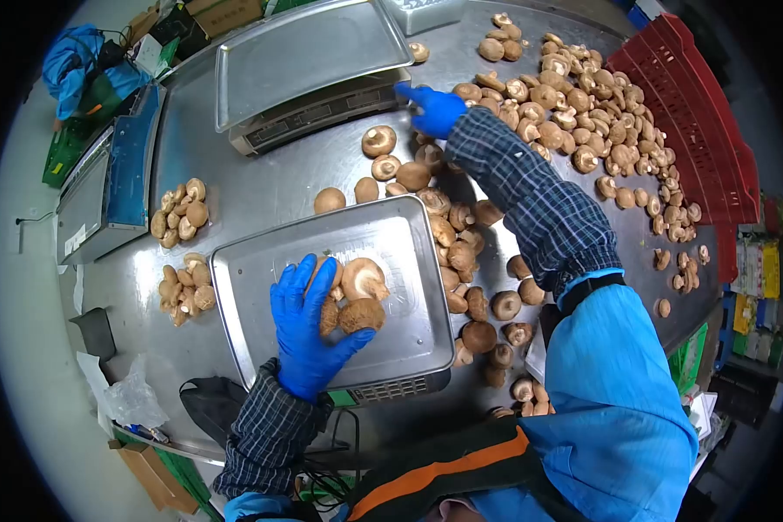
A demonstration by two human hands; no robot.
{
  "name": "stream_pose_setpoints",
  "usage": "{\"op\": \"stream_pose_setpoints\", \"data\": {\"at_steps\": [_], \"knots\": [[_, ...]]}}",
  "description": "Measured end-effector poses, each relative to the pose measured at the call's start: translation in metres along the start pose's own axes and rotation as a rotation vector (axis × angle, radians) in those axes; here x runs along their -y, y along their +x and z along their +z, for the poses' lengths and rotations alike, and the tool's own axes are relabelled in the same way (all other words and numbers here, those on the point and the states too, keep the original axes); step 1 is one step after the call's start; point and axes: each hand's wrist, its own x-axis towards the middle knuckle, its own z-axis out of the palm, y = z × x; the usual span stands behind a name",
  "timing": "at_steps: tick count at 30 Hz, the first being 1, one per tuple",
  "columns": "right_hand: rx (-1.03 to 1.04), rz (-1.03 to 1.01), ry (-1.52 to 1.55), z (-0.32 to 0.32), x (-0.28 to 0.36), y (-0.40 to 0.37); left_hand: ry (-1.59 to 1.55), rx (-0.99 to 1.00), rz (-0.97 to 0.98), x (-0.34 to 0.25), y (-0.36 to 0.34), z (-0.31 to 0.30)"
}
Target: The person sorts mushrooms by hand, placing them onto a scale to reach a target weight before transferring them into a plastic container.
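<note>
Our left hand (309,326) is splayed, unclenched, over shiitake mushrooms (363,315) in the metal tray (407,270) beneath it, our right hand's (435,111) grip we cannot tell, and pressing too hard could bruise them.

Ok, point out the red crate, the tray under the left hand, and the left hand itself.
Red crate (689,117): head view, on its side wall.
Tray (414,291): head view, on its bare floor.
Left hand (308,335): head view, on its back.

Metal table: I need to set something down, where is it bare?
Free: the table between the far tray and near tray, bordered by two small mushroom piles and loose mushrooms; also left of the nearer pile. Crowded: right of that tray, and the mushroom heap beside the red crate.
</note>
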Motion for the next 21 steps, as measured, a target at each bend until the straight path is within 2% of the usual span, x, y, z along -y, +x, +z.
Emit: {"op": "stream_pose_setpoints", "data": {"at_steps": [1, 3, 5, 6, 7, 10, 12, 13, 15, 17, 19, 21], "knots": [[0.094, 0.024, 0.027, -0.002, 0.016, 0.001, -0.029, -0.012, 0.009, 0.0, 0.001, 0.0], [0.152, 0.061, -0.08, 0.007, 0.03, 0.001, -0.064, -0.008, 0.003, -0.001, 0.0, 0.001], [0.171, 0.004, -0.124, 0.02, 0.044, 0.001, -0.095, -0.035, 0.047, 0.0, 0.002, 0.001], [0.161, -0.087, -0.132, 0.025, 0.046, -0.005, -0.104, -0.037, 0.034, -0.001, 0.001, 0.001], [0.27, -0.083, -0.17, 0.028, 0.054, -0.003, -0.097, -0.024, 0.019, -0.002, 0.001, 0.001], [0.301, -0.14, 0.001, 0.042, 0.048, 0.011, -0.091, 0.004, -0.017, -0.002, 0.001, -0.001], [0.236, -0.151, 0.37, 0.05, 0.035, 0.015, -0.067, 0.005, -0.011, -0.002, 0.0, -0.004], [0.005, -0.138, 0.305, 0.035, 0.042, -0.001, -0.052, 0.007, -0.005, -0.003, 0.002, -0.003], [-0.211, -0.049, 0.429, 0.007, 0.053, -0.028, -0.081, -0.035, 0.027, -0.003, 0.001, 0.002], [-0.476, -0.212, 0.574, -0.019, 0.074, -0.062, -0.114, -0.079, 0.056, -0.005, 0.001, 0.006], [-0.448, -0.359, 0.661, -0.052, 0.102, -0.106, -0.046, -0.066, 0.015, -0.007, 0.001, 0.005], [-0.437, -0.448, 0.557, -0.041, 0.124, -0.137, -0.07, -0.055, 0.007, -0.006, -0.001, 0.007]]}}
